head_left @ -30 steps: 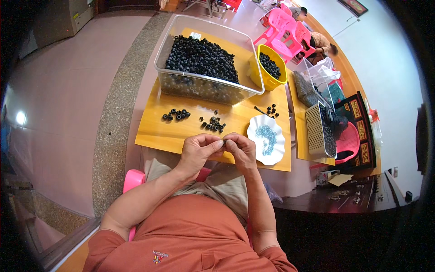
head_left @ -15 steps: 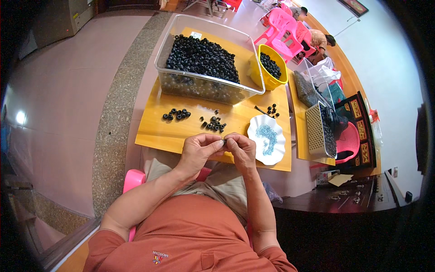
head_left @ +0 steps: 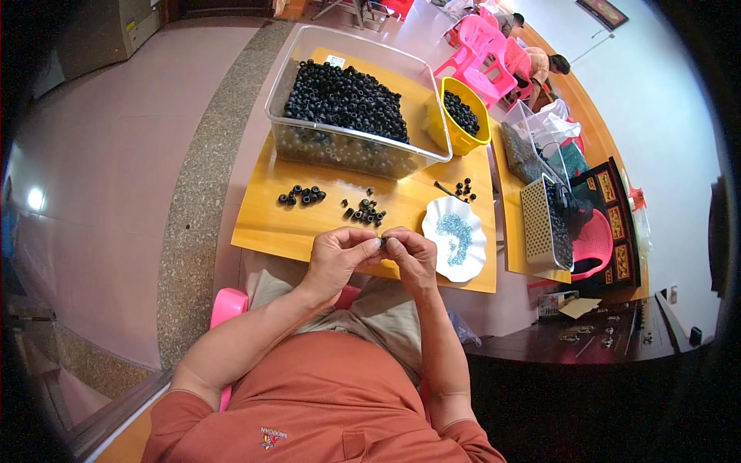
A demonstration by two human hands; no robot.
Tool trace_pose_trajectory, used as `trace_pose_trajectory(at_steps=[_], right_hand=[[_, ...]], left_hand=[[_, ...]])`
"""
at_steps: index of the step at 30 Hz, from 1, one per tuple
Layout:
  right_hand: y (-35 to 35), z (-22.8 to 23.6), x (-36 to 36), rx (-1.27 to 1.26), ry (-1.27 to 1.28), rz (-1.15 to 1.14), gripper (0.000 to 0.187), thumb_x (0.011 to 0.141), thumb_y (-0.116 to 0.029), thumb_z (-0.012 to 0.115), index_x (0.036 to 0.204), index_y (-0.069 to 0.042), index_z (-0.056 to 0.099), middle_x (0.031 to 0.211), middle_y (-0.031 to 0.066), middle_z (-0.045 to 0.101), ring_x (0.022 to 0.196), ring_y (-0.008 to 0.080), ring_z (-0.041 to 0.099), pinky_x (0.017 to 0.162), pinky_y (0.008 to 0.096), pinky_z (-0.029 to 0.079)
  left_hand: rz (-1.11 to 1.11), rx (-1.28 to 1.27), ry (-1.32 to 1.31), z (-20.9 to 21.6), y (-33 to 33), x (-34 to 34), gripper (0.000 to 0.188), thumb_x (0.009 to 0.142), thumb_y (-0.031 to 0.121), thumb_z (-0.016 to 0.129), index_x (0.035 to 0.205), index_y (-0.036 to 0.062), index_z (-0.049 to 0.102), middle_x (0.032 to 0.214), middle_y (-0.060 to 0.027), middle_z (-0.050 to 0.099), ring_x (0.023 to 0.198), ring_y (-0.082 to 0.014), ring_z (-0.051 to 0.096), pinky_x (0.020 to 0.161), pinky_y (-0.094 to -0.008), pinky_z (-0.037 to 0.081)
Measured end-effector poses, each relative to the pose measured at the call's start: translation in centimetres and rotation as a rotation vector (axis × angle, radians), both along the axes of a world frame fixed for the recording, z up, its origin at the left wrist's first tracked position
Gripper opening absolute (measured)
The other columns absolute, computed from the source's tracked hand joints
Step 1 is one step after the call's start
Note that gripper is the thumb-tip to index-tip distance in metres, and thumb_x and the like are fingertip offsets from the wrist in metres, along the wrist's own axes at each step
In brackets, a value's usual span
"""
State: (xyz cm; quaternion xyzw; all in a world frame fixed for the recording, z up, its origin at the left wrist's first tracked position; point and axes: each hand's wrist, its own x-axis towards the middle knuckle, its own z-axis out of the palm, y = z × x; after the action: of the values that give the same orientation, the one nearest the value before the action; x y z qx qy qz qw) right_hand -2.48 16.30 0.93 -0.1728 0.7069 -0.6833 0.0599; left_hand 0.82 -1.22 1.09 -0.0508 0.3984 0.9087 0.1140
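Just past the table's near edge, my left hand [head_left: 333, 259] and my right hand [head_left: 414, 258] meet fingertip to fingertip, both closed in a pinch. Between them is a small black part [head_left: 383, 241], mostly covered by the fingers. Beyond my hands lies a small group of black ring-shaped parts [head_left: 366, 213], with another group of black ring-shaped parts [head_left: 302, 195] farther left. A white scalloped plate [head_left: 471, 269] stands beside my right hand and carries many tiny pale-blue clear pieces [head_left: 455, 235].
A large clear bin [head_left: 347, 153] of black parts fills the far table [head_left: 258, 224]. Right of it sits a yellow basket [head_left: 465, 143] of black parts. A thin dark tool [head_left: 445, 188] lies behind the plate. A side table holds a beige perforated basket [head_left: 536, 224]. Two people are farther off.
My hands keep the same pinch with hardly any movement. In the background, a person by the pink chairs has shifted posture slightly.
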Motion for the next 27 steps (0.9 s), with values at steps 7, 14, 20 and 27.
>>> trace_pose_trajectory(at_steps=[7, 14, 20, 27], right_hand=[[-0.4, 0.0, 0.2, -0.051, -0.049, -0.042, 0.018, 0.093, -0.012, 0.059, 0.095, 0.006, 0.062, 0.088, 0.0085, 0.063, 0.075, 0.0136, 0.062, 0.069, 0.0258, 0.052], [0.1, -0.8, 0.0, -0.17, -0.094, -0.09, 0.018, 0.093, -0.012, 0.059, 0.1, 0.004, 0.062, 0.082, 0.0067, 0.064, 0.071, 0.0127, 0.059, 0.065, 0.0249, 0.05], [-0.2, -0.2, 0.2, -0.194, -0.164, -0.089, 0.018, 0.093, -0.013, 0.06, 0.099, 0.004, 0.062, 0.084, 0.006, 0.064, 0.076, 0.012, 0.061, 0.069, 0.0251, 0.052], [-0.9, 1.4, 0.5, -0.136, -0.159, 0.02, 0.017, 0.093, -0.013, 0.06, 0.092, 0.003, 0.063, 0.086, 0.0041, 0.063, 0.074, 0.009, 0.058, 0.068, 0.023, 0.048]], left_hand=[[0.002, 0.007, -0.009, 0.2, -0.1, 0.0, 0.015, 0.087, 0.008, 0.065, 0.1, -0.0003, 0.063, 0.09, -0.0073, 0.067, 0.077, -0.0138, 0.066, 0.072, -0.026, 0.056], [0.023, 0.011, -0.021, 0.3, 0.0, 0.1, 0.015, 0.087, 0.007, 0.067, 0.099, -0.0018, 0.063, 0.086, -0.0063, 0.067, 0.073, -0.0098, 0.064, 0.069, -0.0217, 0.055], [0.026, 0.029, -0.012, 0.3, 0.1, 0.1, 0.016, 0.086, 0.007, 0.067, 0.098, -0.0021, 0.063, 0.086, -0.0064, 0.067, 0.073, -0.0105, 0.065, 0.07, -0.0223, 0.056], [0.006, 0.025, 0.014, 0.1, 0.0, 0.0, 0.014, 0.088, 0.007, 0.065, 0.1, -0.0004, 0.063, 0.091, -0.0079, 0.067, 0.079, -0.015, 0.066, 0.074, -0.0276, 0.057]])
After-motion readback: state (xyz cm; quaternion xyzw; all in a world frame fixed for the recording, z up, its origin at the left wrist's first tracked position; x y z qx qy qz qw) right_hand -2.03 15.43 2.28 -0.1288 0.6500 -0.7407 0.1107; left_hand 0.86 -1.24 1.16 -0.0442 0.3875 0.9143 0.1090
